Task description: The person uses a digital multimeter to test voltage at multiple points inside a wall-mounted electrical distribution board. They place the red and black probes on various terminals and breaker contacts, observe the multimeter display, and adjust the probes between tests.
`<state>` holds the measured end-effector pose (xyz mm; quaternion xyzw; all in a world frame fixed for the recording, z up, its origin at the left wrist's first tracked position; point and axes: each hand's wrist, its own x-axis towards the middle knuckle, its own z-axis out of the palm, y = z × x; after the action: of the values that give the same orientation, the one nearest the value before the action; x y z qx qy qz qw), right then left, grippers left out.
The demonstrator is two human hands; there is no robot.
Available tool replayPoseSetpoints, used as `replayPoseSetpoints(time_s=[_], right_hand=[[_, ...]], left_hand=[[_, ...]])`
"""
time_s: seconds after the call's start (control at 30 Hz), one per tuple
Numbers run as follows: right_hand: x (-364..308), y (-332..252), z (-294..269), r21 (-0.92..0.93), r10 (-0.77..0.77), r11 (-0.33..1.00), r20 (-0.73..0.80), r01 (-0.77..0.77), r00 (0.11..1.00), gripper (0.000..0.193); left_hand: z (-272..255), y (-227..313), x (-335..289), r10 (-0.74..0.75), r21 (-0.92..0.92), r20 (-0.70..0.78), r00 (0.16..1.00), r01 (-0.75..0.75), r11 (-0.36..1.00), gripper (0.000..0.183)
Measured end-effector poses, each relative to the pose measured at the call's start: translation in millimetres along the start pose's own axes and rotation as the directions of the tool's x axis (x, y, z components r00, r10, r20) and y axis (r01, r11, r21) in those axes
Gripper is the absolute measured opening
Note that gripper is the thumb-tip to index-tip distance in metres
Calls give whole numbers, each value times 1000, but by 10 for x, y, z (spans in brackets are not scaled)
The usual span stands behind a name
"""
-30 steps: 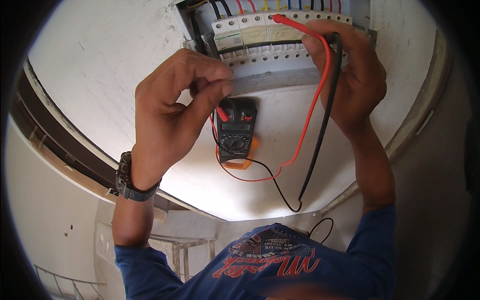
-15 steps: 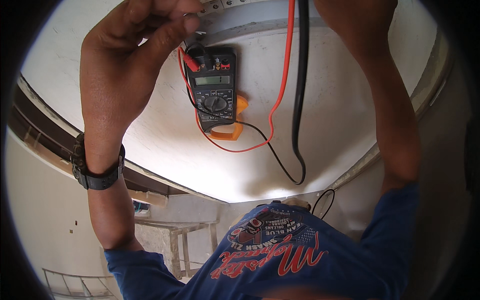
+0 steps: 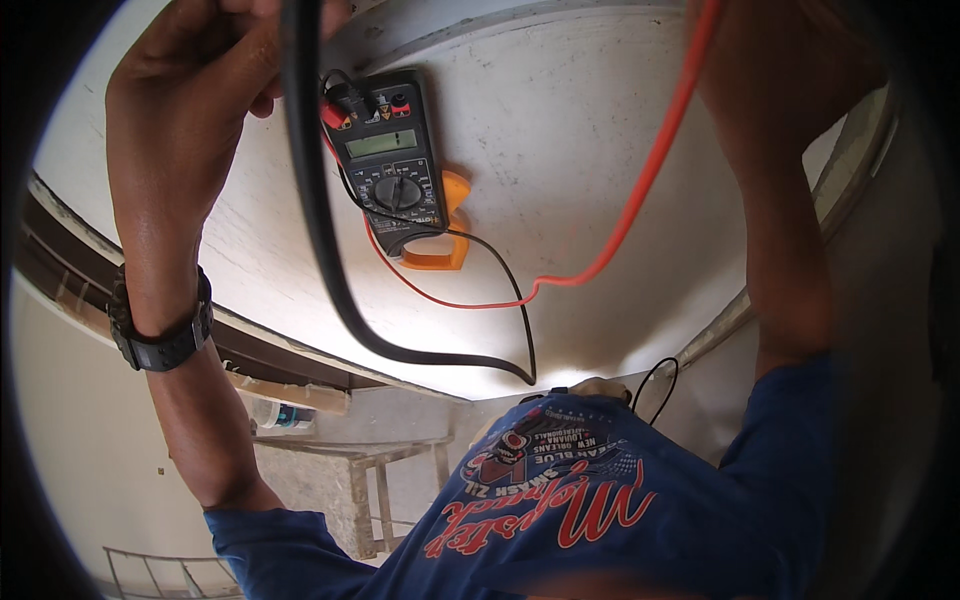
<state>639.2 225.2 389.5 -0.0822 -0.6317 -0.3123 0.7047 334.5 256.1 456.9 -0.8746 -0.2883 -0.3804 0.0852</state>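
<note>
1. A person's left hand is raised at upper left, its fingers curled by the picture's top edge; whether they pinch anything cannot be told
2. The thick-looking near stretch of a black test lead crosses in front of those fingers, then sweeps down and turns right
3. The right hand, blurred and shaded, is up at the opposite side, its fingertips hidden, so their grip cannot be told; a red test lead climbs just beside it
4. Between the hands, nearer the left, a black clamp meter rests tilted against a pale surface, its orange clamp pointing downward and both leads plugged in at its upper end
5. A black watch circles the left wrist, above the sleeve of a blue shirt with red lettering
6. At lower left, a white bucket sits near a worn grey stand
</note>
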Motion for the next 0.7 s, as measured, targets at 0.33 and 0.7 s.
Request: replayPoseSetpoints(time_s=[0.33, 0.7], right_hand=[[-925, -327, 56, 311, 425, 861, -8, -402, 905, 13], [-1498, -1063, -297, 400, 589, 757, -78, -516, 804, 24]], left_hand=[[351, 443, 93, 120, -232, -26, 992, -123, 965, 8], [571, 394, 212, 491, 769, 243, 837, -475, 429, 11]])
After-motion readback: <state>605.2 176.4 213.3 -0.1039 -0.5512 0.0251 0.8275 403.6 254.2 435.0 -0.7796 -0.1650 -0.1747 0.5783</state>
